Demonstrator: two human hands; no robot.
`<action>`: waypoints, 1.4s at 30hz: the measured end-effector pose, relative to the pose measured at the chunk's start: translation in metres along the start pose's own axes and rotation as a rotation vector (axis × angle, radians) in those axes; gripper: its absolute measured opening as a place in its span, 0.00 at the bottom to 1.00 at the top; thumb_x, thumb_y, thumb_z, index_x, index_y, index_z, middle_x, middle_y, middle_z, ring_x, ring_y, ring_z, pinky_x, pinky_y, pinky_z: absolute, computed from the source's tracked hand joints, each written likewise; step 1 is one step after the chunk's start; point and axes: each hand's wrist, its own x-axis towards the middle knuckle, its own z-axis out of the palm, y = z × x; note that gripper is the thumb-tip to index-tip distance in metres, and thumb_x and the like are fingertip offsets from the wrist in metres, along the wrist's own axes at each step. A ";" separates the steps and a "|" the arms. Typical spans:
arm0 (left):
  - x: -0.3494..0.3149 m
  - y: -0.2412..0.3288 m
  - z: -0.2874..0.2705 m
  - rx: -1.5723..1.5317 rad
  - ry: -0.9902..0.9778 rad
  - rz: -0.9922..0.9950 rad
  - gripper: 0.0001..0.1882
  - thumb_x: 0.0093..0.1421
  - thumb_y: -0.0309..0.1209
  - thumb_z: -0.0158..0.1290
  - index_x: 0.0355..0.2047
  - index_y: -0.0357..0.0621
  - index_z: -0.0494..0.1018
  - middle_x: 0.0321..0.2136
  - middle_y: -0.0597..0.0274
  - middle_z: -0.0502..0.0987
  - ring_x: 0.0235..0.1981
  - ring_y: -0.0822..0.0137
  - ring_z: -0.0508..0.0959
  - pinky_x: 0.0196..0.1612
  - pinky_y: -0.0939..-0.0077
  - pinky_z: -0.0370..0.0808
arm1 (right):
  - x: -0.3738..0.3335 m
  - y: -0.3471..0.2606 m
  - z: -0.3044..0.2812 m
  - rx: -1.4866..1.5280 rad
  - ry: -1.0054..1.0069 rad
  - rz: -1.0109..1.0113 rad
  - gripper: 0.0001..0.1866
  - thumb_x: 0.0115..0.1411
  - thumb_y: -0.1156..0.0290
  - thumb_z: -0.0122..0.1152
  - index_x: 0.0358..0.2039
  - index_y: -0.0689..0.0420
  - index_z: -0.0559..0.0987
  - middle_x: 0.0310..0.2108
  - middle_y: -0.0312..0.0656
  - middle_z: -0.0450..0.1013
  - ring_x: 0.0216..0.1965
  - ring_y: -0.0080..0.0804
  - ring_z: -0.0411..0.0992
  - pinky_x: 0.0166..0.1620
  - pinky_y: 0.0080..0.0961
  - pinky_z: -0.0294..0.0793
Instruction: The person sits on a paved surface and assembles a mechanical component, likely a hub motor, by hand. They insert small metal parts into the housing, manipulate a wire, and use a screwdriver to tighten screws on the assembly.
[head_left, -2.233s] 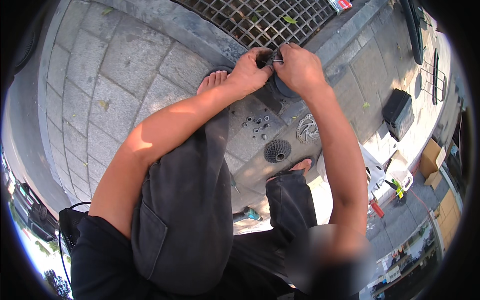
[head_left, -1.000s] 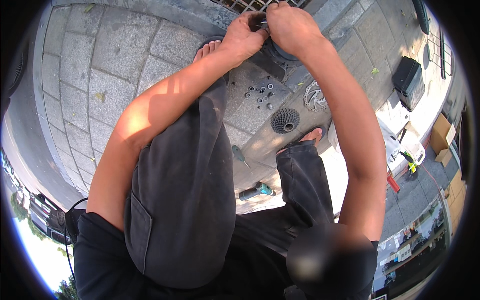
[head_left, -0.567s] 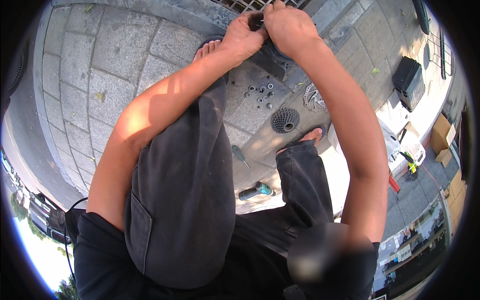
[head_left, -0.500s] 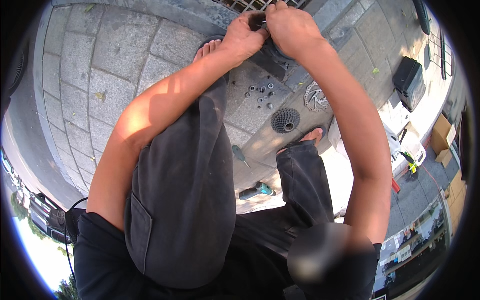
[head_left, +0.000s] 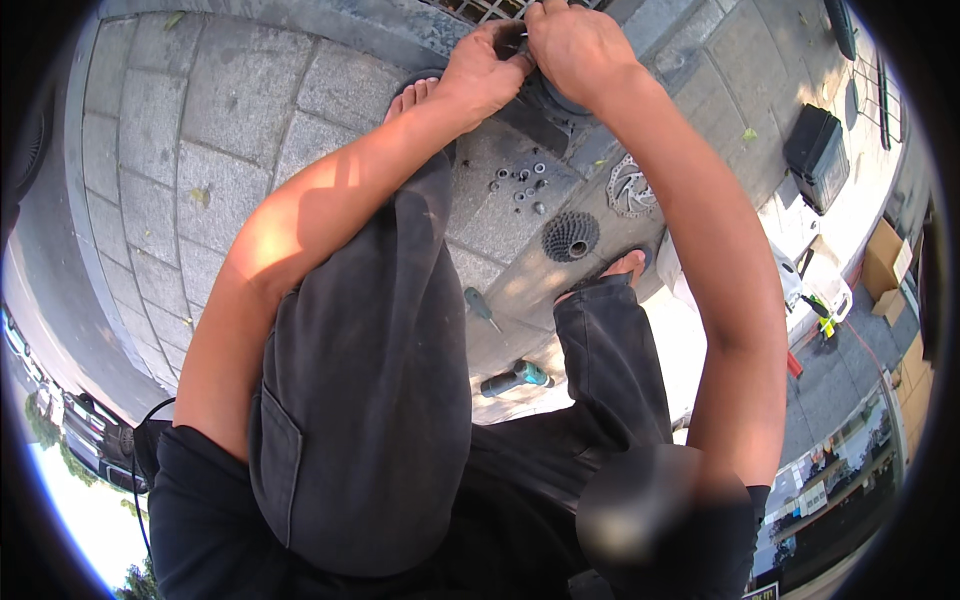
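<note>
At 12 o'clock, the left hand (head_left: pixel 485 74) is holding a dark part (head_left: pixel 522 46), best braced steady; the right hand (head_left: pixel 580 60) is working alongside, its hidden grip unclear.

And here a hand could slip up between the forearms (head_left: pixel 340 188) over the pavement (head_left: pixel 235 95), though the sprocket stack (head_left: pixel 565 232) and loose nuts (head_left: pixel 540 208) dot that lane, the brake disc (head_left: pixel 628 185) crowds its right, and left hand (head_left: pixel 483 75) and right hand (head_left: pixel 578 55) block the kerb's (head_left: pixel 390 32) corner.

1 cass (head_left: pixel 568 235), 1 rotor (head_left: pixel 630 186), 1 scrdrvr (head_left: pixel 476 301), 1 drill (head_left: pixel 520 377)
</note>
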 end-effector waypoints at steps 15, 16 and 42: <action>-0.003 0.006 0.001 0.027 0.044 -0.055 0.27 0.63 0.29 0.63 0.60 0.32 0.74 0.56 0.47 0.81 0.57 0.58 0.80 0.62 0.67 0.75 | -0.138 -0.146 0.075 0.873 -0.233 0.741 0.15 0.64 0.63 0.62 0.45 0.61 0.82 0.47 0.57 0.79 0.46 0.60 0.79 0.51 0.52 0.79; -0.006 0.004 -0.001 0.031 0.073 -0.046 0.26 0.62 0.29 0.63 0.59 0.32 0.75 0.54 0.47 0.82 0.55 0.59 0.82 0.61 0.68 0.76 | -0.140 -0.150 0.082 0.883 -0.212 0.744 0.15 0.64 0.63 0.62 0.45 0.60 0.81 0.47 0.56 0.79 0.45 0.60 0.79 0.50 0.52 0.79; -0.006 0.012 -0.005 -0.206 0.086 -0.215 0.25 0.64 0.18 0.49 0.63 0.30 0.71 0.56 0.52 0.80 0.58 0.63 0.78 0.62 0.72 0.73 | -0.115 -0.163 0.114 0.543 -0.344 0.433 0.13 0.62 0.74 0.58 0.45 0.64 0.80 0.41 0.54 0.80 0.38 0.49 0.84 0.42 0.39 0.85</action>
